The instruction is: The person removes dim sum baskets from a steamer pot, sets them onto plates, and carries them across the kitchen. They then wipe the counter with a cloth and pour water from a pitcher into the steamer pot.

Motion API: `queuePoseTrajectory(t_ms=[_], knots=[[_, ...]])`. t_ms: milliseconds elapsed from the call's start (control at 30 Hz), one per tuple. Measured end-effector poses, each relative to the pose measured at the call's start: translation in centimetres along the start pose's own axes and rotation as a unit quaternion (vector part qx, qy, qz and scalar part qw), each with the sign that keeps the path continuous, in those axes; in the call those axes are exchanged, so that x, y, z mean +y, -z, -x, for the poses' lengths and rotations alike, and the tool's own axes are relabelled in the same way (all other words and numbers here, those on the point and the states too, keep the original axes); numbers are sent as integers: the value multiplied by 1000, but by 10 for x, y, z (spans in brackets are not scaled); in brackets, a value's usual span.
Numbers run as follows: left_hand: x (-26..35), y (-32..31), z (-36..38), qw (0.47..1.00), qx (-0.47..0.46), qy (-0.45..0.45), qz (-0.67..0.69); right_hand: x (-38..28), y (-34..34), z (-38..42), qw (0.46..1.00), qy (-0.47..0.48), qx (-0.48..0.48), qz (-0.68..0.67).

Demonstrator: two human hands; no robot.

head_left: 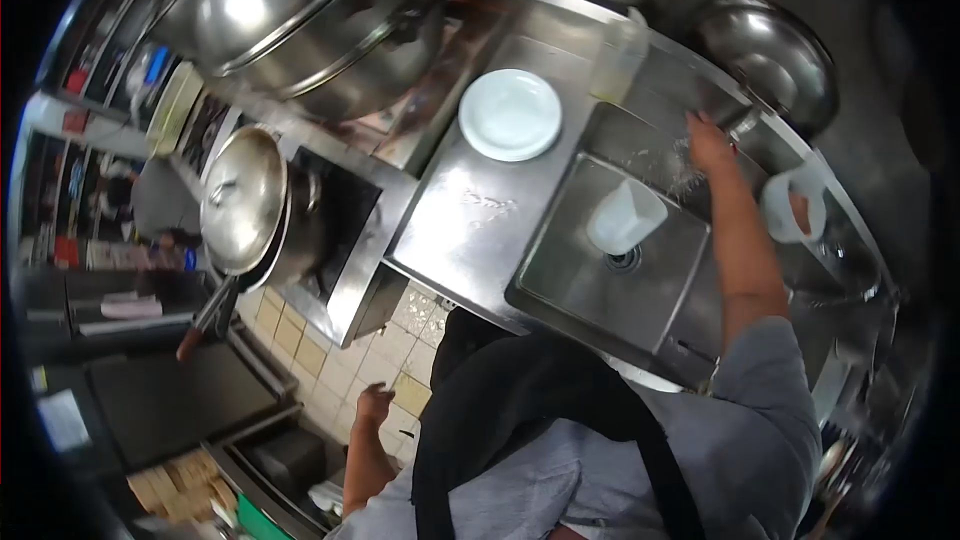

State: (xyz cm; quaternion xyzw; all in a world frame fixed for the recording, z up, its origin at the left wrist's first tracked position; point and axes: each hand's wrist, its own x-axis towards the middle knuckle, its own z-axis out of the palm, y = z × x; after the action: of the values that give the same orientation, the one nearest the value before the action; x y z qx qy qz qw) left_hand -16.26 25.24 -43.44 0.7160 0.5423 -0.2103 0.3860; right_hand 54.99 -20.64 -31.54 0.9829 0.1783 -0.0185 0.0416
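Observation:
My right hand (pixel 709 146) reaches over the far side of the steel sink (pixel 560 240), close to the tap (pixel 744 124). Splashing water (pixel 680 178) shows beside and below it. Its fingers are partly hidden, so I cannot see whether they grip anything. In the basin, a translucent white plastic jug (pixel 628 216) lies near the drain (pixel 624 259). My left hand (pixel 374 404) hangs low over the tiled floor, fingers loosely bent and apart, holding nothing. A stack of pale plates or a single plate (pixel 510 115) sits on the steel counter (pixel 455 225) left of the sink.
A lidded pot (pixel 243 202) stands on the stove at left, with a large steel vessel (pixel 290 30) behind it. A clear container (pixel 620 58) stands behind the sink. To the right are another white plastic jug (pixel 793 208) and a large steel bowl (pixel 770 60).

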Motion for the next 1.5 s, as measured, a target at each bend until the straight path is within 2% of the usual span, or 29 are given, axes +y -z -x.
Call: queuePoseTrajectory(t_ms=[33,67,133,200,267,300,333,467,533,600,633,667,733,800,867,900,967,1100,1167,1233,1300,1333,1367,1400,1433,1500], knots=[[-48,-11,-2,998,12,54,-18,19,-17,-19,999,44,-1,20],[-48,-11,17,998,21,66,-3,37,-36,-41,995,88,-1,40],[-47,-12,74,953,-28,286,94,29,-7,-42,994,90,-61,29],[-51,-23,84,950,-24,301,86,50,-37,-54,991,126,21,27],[-35,-30,92,958,-35,249,135,41,-34,-47,986,148,51,61],[-55,-42,76,964,-42,225,138,35,-29,-43,990,118,40,66],[-25,-41,84,971,-23,203,127,29,-24,-40,993,87,29,72],[4,-47,63,979,-4,149,142,8,-4,-25,997,45,23,60],[6,-46,50,989,4,99,110,28,-31,-43,992,84,31,84],[37,-29,61,985,10,112,130,48,-48,-67,987,118,31,109],[46,-24,67,983,8,120,142,56,-51,-76,981,140,-6,132],[42,-25,68,982,11,123,144,56,-46,-76,974,160,-43,155],[34,-30,62,990,10,84,117,54,-39,-73,971,170,-34,164],[31,-36,64,993,10,84,81,39,-23,-60,968,180,-26,172],[32,-42,68,996,8,82,42,19,-7,-41,976,142,38,160],[33,-46,69,996,-2,84,15,11,-7,-36,976,144,41,159],[25,-57,72,996,-9,84,-15,1,-12,-28,987,41,75,134],[14,-69,81,995,-14,101,21,25,-34,-42,985,71,65,147],[8,-72,85,995,1,98,33,43,-64,-55,979,92,143,112],[-5,-74,81,996,16,82,38,39,-63,-56,982,61,139,112],[-14,-76,83,993,45,83,68,38,-59,-59,988,38,81,123],[-19,-77,86,991,67,74,85,69,-88,-81,960,126,112,222],[-22,-77,90,989,74,87,99,100,-119,-103,911,205,160,321],[-26,-76,95,984,83,92,124,67,-83,-79,961,120,61,241],[-32,-77,99,980,91,96,147,6,-18,-34,986,17,-21,167],[-54,-89,102,975,89,111,169,35,-61,-46,990,28,138,-22]])
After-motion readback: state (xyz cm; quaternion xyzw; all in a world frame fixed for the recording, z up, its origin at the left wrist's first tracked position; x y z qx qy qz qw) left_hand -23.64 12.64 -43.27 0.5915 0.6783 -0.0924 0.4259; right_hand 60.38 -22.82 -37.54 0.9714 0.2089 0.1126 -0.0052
